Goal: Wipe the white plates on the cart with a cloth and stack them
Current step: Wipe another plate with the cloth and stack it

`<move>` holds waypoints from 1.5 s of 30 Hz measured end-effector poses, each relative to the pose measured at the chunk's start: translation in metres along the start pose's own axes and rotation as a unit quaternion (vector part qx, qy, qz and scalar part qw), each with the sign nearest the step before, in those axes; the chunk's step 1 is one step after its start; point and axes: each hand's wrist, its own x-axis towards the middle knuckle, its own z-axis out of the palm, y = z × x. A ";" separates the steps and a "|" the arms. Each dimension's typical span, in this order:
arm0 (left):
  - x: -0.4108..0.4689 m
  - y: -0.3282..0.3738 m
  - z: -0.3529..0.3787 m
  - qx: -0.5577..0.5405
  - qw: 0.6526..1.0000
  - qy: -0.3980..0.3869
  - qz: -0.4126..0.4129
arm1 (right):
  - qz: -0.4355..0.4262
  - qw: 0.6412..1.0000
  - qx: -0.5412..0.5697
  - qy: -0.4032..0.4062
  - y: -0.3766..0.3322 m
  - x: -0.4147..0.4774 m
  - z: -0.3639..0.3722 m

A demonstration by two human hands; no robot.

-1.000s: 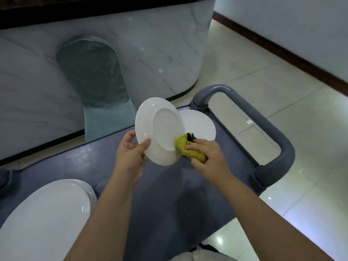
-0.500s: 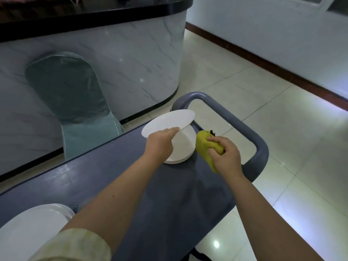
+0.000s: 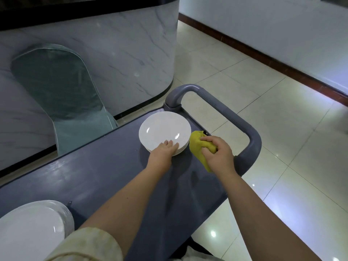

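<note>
Round plate [image 3: 163, 131] now flat (crumpled cloth [image 3: 195, 146] beside)

Cart top [image 3: 94, 176]: far plate stack [image 3: 164, 129] sits at its 1 o'clock end, near plate stack [image 3: 28, 230] at 8 o'clock, well apart. Left hand [image 3: 163, 150] rests on the far stack's 6 o'clock rim. Cloth [image 3: 196, 146] lies just beside that stack at 3 o'clock, gripped by the right hand [image 3: 219, 154]. Cart handle [image 3: 236, 117] is at 2 o'clock. Counter [image 3: 122, 59] stands behind the cart at 11 o'clock, with a chair back [image 3: 56, 91] between them.
</note>
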 end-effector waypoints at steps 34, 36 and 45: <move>-0.459 -0.137 0.005 -0.303 0.671 0.252 -0.628 | -0.317 0.892 -0.021 -0.322 -0.129 -0.218 0.249; -0.453 -0.135 0.007 -0.315 0.679 0.230 -0.622 | -0.317 0.886 -0.033 -0.336 -0.127 -0.223 0.251; -0.441 -0.148 -0.001 -0.372 0.663 0.197 -0.619 | -0.268 0.889 -0.038 -0.370 -0.129 -0.225 0.256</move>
